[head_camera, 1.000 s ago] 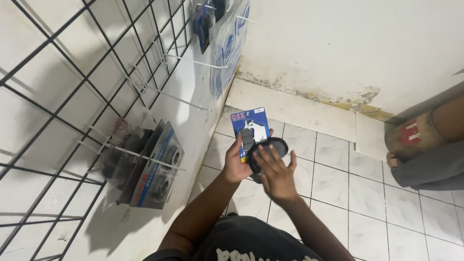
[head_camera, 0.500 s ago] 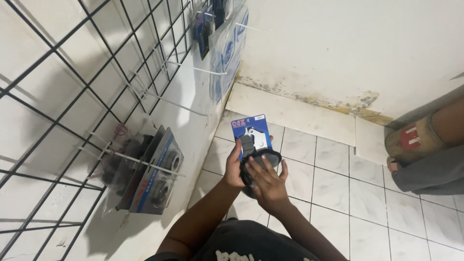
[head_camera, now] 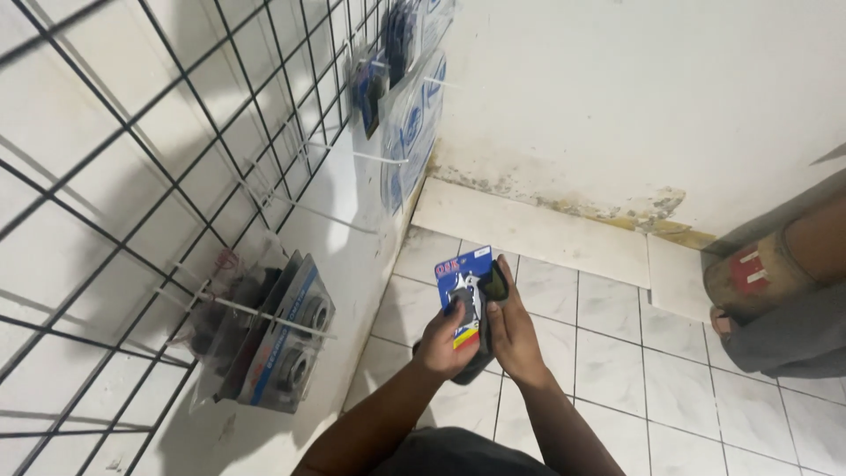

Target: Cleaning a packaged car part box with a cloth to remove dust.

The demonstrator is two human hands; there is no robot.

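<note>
1. Left hand (head_camera: 443,339) is curled around the lower left side of a small blue carded blister pack with a red and yellow corner (head_camera: 462,295). Fingers are wrapped onto its front edge, so it's a proper grip, not a loose touch.
2. Right hand (head_camera: 513,335) is on the right side of the same pack, fingers held close together and pointing up. The fingertips (head_camera: 495,284) are pressed onto a dark rounded part (head_camera: 487,310) that sits against the card. I can't tell if that part is sealed to the card or loose.
3. The pack is held up in front of the body, over the white tiled floor (head_camera: 608,353), roughly upright and tilted a bit away from the camera.
4. Off to the left there's a black wire grid panel (head_camera: 150,176) on the white wall, with white pegs sticking out.
5. A bunch of clear bagged packs with round metal parts (head_camera: 273,339) hangs on the lower peg, well apart from the hands.
6. More blue packs (head_camera: 410,106) hang higher up the grid, further away.
7. On the far right there's a brownish cylinder with a red label (head_camera: 758,273) lying on grey cloth (head_camera: 793,339).
</note>
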